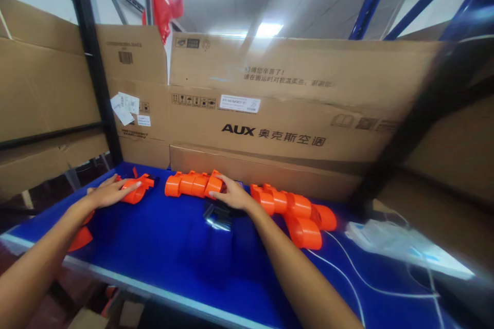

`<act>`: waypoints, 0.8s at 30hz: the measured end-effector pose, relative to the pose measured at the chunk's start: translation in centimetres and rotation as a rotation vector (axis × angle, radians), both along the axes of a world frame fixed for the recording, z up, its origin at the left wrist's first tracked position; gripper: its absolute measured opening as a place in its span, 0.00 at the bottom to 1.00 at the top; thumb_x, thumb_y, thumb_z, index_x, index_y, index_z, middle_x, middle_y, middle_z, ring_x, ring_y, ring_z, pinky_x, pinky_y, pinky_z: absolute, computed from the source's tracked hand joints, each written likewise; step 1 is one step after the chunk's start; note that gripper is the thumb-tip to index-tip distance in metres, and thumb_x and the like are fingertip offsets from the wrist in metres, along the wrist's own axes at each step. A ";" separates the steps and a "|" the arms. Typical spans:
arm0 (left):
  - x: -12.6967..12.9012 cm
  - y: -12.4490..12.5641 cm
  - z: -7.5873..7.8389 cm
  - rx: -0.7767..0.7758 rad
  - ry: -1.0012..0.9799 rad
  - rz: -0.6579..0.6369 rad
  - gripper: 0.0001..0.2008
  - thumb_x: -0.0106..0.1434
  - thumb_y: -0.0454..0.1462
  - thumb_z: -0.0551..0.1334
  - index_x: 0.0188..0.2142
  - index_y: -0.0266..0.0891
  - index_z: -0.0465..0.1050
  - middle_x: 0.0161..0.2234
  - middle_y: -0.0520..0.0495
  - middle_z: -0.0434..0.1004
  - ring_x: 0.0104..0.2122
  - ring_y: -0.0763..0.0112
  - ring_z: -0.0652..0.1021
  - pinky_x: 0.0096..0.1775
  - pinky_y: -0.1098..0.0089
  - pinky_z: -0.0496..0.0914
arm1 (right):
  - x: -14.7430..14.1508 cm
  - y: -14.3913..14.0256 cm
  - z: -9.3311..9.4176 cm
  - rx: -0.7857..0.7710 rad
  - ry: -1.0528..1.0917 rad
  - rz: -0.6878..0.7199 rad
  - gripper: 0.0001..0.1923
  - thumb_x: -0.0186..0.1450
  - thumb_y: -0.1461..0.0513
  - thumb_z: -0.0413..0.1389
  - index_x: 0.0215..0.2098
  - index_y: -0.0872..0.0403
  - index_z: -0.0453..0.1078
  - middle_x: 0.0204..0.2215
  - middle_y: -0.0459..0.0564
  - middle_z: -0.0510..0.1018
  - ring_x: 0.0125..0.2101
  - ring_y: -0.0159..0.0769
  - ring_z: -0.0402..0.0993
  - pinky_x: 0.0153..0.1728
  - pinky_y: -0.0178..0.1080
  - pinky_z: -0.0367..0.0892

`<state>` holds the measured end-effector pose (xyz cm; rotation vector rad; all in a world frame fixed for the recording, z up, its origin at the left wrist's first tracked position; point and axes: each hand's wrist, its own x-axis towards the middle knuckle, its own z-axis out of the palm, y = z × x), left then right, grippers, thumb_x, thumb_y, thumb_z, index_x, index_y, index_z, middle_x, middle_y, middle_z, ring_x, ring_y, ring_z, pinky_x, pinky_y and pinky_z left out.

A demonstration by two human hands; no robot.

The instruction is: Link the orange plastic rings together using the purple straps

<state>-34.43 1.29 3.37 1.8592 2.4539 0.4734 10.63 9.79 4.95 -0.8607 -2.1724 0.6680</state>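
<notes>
My left hand [107, 193] is at the left of the blue table, its fingers around an orange plastic ring [134, 195] with a small black part beside it. More orange pieces [81, 239] lie below my left wrist, partly hidden by the arm. My right hand [236, 194] reaches to the middle, thumb and fingers closed on the tilted orange ring [213, 185] at the right end of a short row of rings [187, 184]. Just below that hand lies a dark, shiny item [218, 217], perhaps in clear wrapping; its kind is unclear.
Several orange rings [299, 206] are clustered right of my right hand. White cables [347, 262] and a clear plastic bag [389, 241] occupy the table's right side. Cardboard panels [270, 118] stand along the back, with dark posts [90, 61] at the corners. The table's pale front edge [127, 280] runs below.
</notes>
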 end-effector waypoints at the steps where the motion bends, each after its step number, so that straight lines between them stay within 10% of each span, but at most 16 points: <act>1: 0.7 -0.1 0.0 -0.048 -0.003 0.012 0.43 0.58 0.69 0.46 0.61 0.47 0.69 0.64 0.40 0.63 0.63 0.31 0.58 0.58 0.33 0.44 | 0.1 0.0 -0.1 -0.018 -0.007 0.004 0.33 0.58 0.52 0.66 0.58 0.53 0.67 0.47 0.54 0.78 0.43 0.42 0.76 0.48 0.45 0.70; 7: 5.3 0.1 0.4 -0.068 -0.011 -0.030 0.38 0.59 0.67 0.46 0.61 0.57 0.67 0.64 0.48 0.65 0.65 0.38 0.57 0.60 0.40 0.48 | 1.2 -0.2 -0.2 -0.076 -0.043 0.025 0.32 0.60 0.51 0.64 0.59 0.53 0.66 0.44 0.53 0.80 0.41 0.42 0.77 0.46 0.45 0.71; 20: 12.1 1.9 -0.1 -0.025 -0.097 -0.016 0.38 0.59 0.65 0.46 0.40 0.42 0.82 0.48 0.32 0.79 0.51 0.36 0.74 0.52 0.43 0.61 | 0.5 1.0 -0.2 0.009 -0.301 -0.116 0.38 0.60 0.49 0.62 0.63 0.56 0.63 0.54 0.59 0.75 0.52 0.49 0.73 0.54 0.46 0.64; 24: 15.3 2.2 0.2 0.149 -0.152 0.076 0.38 0.60 0.63 0.50 0.54 0.39 0.74 0.54 0.29 0.74 0.56 0.36 0.70 0.55 0.44 0.58 | 0.4 1.0 -0.7 0.015 -0.319 -0.119 0.39 0.59 0.51 0.63 0.64 0.57 0.61 0.57 0.60 0.73 0.54 0.50 0.71 0.55 0.46 0.63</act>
